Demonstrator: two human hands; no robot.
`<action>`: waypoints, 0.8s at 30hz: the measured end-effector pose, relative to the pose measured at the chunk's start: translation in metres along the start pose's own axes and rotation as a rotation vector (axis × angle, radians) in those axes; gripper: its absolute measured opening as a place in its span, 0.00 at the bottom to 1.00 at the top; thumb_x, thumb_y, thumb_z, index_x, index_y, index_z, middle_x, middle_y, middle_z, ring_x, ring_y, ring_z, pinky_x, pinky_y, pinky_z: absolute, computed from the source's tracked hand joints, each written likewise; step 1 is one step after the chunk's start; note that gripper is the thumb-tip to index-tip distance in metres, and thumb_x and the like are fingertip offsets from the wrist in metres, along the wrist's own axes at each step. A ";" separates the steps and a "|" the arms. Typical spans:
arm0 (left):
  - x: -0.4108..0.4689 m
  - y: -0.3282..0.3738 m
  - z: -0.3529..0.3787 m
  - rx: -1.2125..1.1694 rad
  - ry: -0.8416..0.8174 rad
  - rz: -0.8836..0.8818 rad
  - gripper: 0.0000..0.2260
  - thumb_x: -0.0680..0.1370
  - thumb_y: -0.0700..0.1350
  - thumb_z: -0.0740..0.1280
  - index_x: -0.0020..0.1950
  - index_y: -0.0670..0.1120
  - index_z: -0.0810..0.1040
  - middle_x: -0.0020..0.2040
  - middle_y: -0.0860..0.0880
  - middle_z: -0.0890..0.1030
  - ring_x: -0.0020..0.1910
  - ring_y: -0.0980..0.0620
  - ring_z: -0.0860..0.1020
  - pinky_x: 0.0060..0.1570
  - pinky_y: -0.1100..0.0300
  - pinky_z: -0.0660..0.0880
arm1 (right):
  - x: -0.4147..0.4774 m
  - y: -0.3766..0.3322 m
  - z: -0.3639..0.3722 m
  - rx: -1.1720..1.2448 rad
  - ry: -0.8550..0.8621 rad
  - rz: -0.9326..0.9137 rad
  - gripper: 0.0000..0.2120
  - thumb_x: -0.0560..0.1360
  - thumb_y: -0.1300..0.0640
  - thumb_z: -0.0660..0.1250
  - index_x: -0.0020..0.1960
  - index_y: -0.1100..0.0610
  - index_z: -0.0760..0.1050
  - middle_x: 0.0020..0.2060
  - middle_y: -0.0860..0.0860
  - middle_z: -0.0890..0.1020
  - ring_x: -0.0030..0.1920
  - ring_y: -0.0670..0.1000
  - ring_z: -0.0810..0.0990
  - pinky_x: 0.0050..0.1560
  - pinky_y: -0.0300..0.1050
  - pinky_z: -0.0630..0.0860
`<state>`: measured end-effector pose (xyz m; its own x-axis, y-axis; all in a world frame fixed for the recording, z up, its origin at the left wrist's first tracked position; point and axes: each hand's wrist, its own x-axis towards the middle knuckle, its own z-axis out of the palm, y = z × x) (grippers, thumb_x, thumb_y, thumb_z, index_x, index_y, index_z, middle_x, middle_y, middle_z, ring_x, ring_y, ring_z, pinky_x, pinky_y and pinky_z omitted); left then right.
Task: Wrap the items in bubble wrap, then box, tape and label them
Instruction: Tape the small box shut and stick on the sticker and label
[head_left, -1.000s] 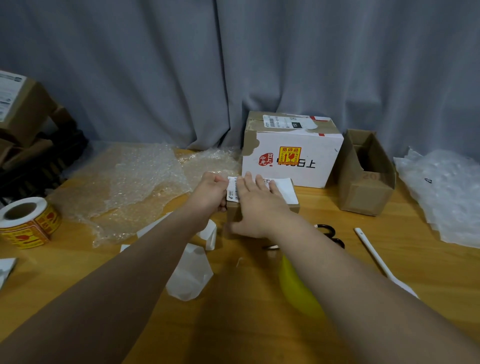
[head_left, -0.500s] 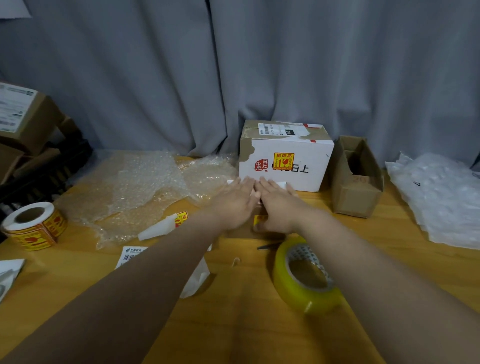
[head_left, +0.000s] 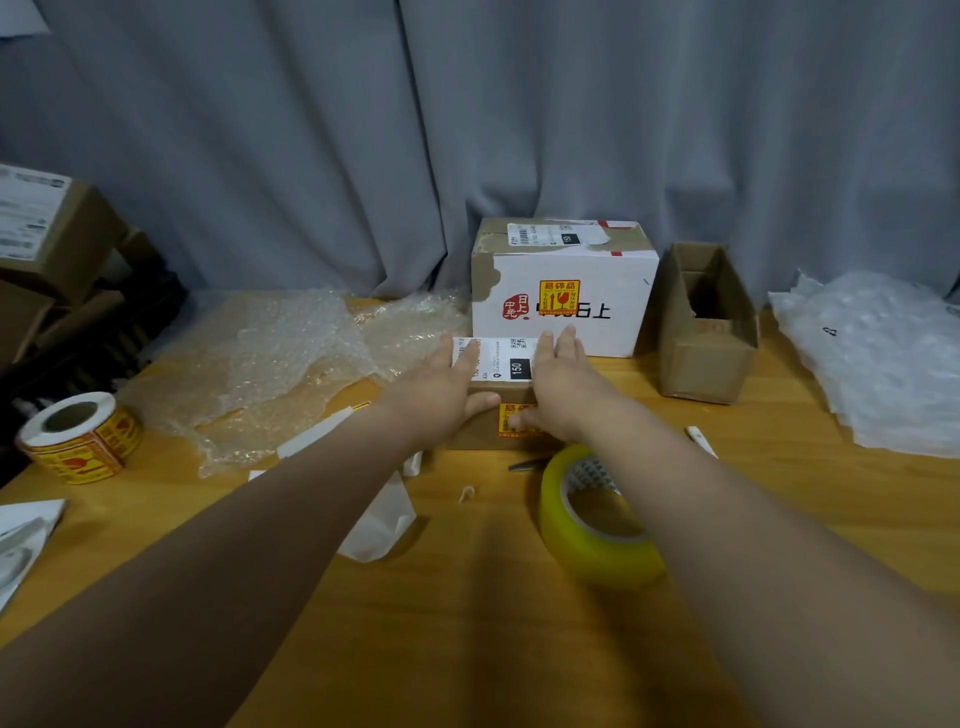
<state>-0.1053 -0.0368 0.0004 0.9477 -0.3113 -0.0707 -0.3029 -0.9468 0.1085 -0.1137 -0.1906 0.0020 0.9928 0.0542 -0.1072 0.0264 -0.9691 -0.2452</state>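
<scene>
A small brown cardboard box (head_left: 470, 435) stands on the wooden table (head_left: 467, 623), in front of a larger white box (head_left: 566, 291). A white shipping label (head_left: 498, 358) lies on its top and a yellow fragile sticker (head_left: 514, 418) is on its front face. My left hand (head_left: 441, 395) lies flat on the label's left part, and my right hand (head_left: 563, 384) lies flat on its right part. Both thumbs reach down the front face. The fingers are stretched out and grip nothing.
A yellow tape roll (head_left: 597, 525) stands close under my right forearm, with scissors (head_left: 527, 464) behind it. A fragile-sticker roll (head_left: 78, 436) and bubble wrap (head_left: 291, 364) lie to the left, peeled backing paper (head_left: 379, 525) under my left arm. An empty carton (head_left: 706, 332) and plastic bags (head_left: 883, 364) are to the right.
My hands met over the middle of the label, then slid apart to its left and right ends. The middle of the label now shows between them.
</scene>
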 end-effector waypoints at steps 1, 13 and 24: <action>0.001 0.001 0.001 0.009 0.009 -0.014 0.34 0.79 0.61 0.53 0.78 0.47 0.43 0.78 0.43 0.44 0.75 0.41 0.55 0.70 0.48 0.59 | -0.001 0.001 0.001 0.021 0.006 0.013 0.54 0.73 0.47 0.71 0.77 0.62 0.33 0.76 0.61 0.36 0.77 0.59 0.42 0.75 0.52 0.52; 0.072 0.023 -0.016 0.200 0.279 0.137 0.25 0.77 0.61 0.61 0.67 0.46 0.72 0.60 0.46 0.71 0.60 0.47 0.69 0.60 0.52 0.69 | 0.026 0.053 -0.020 -0.013 0.271 0.010 0.31 0.72 0.46 0.71 0.68 0.54 0.62 0.62 0.54 0.69 0.61 0.54 0.72 0.53 0.50 0.77; 0.099 0.028 0.000 0.202 0.378 0.127 0.20 0.80 0.55 0.58 0.68 0.46 0.70 0.62 0.46 0.73 0.60 0.47 0.71 0.58 0.54 0.69 | 0.052 0.066 -0.011 -0.005 0.340 0.045 0.26 0.75 0.45 0.67 0.67 0.53 0.61 0.62 0.53 0.71 0.61 0.54 0.72 0.47 0.47 0.76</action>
<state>-0.0203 -0.0937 -0.0031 0.8605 -0.4101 0.3023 -0.3975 -0.9115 -0.1054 -0.0594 -0.2549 -0.0089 0.9752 -0.0709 0.2097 -0.0184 -0.9700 -0.2422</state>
